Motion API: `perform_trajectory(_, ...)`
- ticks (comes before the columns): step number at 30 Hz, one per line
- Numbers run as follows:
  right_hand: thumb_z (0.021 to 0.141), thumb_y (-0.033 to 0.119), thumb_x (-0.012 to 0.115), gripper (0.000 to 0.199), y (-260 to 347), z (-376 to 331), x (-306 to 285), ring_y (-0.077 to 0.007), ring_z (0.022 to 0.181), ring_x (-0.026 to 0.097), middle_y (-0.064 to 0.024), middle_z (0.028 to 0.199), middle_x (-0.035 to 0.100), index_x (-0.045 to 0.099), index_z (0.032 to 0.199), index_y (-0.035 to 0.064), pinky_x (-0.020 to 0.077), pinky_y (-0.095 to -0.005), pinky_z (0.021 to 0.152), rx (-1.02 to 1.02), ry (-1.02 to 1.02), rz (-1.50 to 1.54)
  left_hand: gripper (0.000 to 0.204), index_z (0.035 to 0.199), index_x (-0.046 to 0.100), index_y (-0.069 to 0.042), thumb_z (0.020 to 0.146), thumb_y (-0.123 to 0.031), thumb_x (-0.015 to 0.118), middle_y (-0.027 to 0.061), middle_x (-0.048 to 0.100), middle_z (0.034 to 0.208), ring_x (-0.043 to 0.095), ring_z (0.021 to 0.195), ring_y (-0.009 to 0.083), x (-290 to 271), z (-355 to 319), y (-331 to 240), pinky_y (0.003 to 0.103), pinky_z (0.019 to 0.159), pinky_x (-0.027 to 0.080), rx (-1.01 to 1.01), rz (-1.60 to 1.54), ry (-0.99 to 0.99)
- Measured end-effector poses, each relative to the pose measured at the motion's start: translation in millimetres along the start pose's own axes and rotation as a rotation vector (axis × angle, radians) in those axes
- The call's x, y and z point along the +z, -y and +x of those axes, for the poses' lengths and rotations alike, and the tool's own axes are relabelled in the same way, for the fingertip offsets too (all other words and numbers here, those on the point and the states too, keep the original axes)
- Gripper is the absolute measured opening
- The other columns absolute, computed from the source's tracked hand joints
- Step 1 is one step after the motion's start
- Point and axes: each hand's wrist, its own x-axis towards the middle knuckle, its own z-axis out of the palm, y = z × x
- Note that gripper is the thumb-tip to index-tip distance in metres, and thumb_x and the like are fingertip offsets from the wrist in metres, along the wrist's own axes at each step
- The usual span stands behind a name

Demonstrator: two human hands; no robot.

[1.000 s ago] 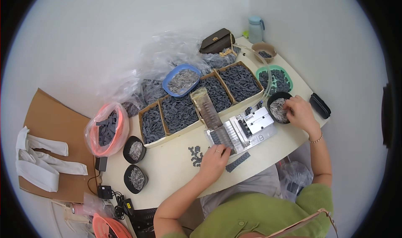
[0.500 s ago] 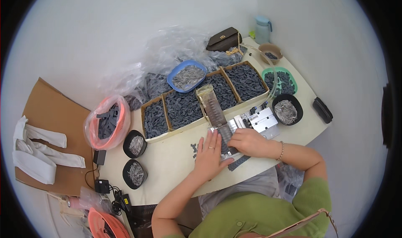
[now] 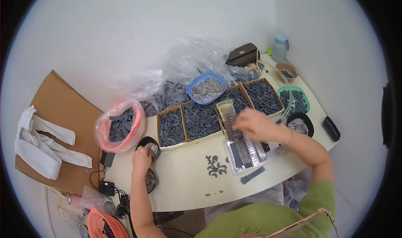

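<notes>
My left hand [image 3: 143, 158] reaches into the upper of two black bowls [image 3: 156, 155] of thin metal pins, its fingers bunched together. Whatever is between those fingertips is hidden. Above the metal fixture [image 3: 253, 151] hovers my right hand [image 3: 261, 125], fingers curled and slightly blurred; what it may hold cannot be made out. Dark grey pieces lie in a row in the fixture's slot. A long clear-covered strip [image 3: 227, 112] slopes up from it toward the boxes. Beside the fixture sit loose dark pieces [image 3: 216, 166] and a joined strip of pieces [image 3: 252, 175].
Cardboard boxes [image 3: 202, 135] of grey pieces line the back, a blue tray [image 3: 206, 102] of pins atop them. Right stand a black bowl [image 3: 310, 122], a green tray [image 3: 307, 99] and a black case [image 3: 331, 129]. Left are a bagged pink basket [image 3: 136, 129] and the lower pin bowl [image 3: 150, 182].
My left hand has left the fixture and moved left to the pin bowl. My right hand has lifted off the fixture and shifted up. The whole view has shifted slightly.
</notes>
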Motion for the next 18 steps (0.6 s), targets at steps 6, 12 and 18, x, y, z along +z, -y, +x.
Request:
perform_trajectory(6, 0.077, 0.010, 0.064, 0.010, -68.0, 108.5, 10.8, -0.0303, 0.086, 0.061, -0.0105, 0.085, 0.065, 0.067, 0.086, 0.0067, 0.0486, -0.0420, 0.075, 0.206, 0.054, -0.124, 0.008, 0.078, 0.068, -0.006, 0.072, -0.010, 0.070, 0.0146, 0.064, 0.081, 0.063, 0.080, 0.0337, 3.1, 11.4, 2.9, 0.045, 0.070, 0.050, -0.076, 0.008, 0.126)
perform_trajectory(12, 0.074, 0.008, 0.064, 0.012, -86.6, 162.4, 55.5, -0.0306, 0.087, 0.066, -0.0131, 0.090, 0.069, 0.071, 0.083, 0.0099, 0.0519, -0.0425, 0.074, 0.298, 0.243, -0.143, 0.005, 0.077, 0.065, -0.006, 0.075, -0.011, 0.065, 0.0152, 0.063, 0.081, 0.063, 0.078, 0.0341, -1.5, 7.4, 7.3, 0.045, 0.068, 0.050, -0.036, 0.014, 0.083)
perform_trajectory(18, 0.072, 0.018, 0.071, 0.008, -95.1, 170.2, 38.7, -0.0267, 0.084, 0.067, -0.0082, 0.084, 0.070, 0.071, 0.079, 0.0134, 0.0526, -0.0407, 0.071, 0.419, 0.384, -0.455, 0.006, 0.075, 0.063, -0.005, 0.075, -0.010, 0.063, 0.0153, 0.062, 0.080, 0.062, 0.077, 0.0348, -9.9, -3.8, 12.4, 0.045, 0.067, 0.050, -0.032, 0.075, 0.108)
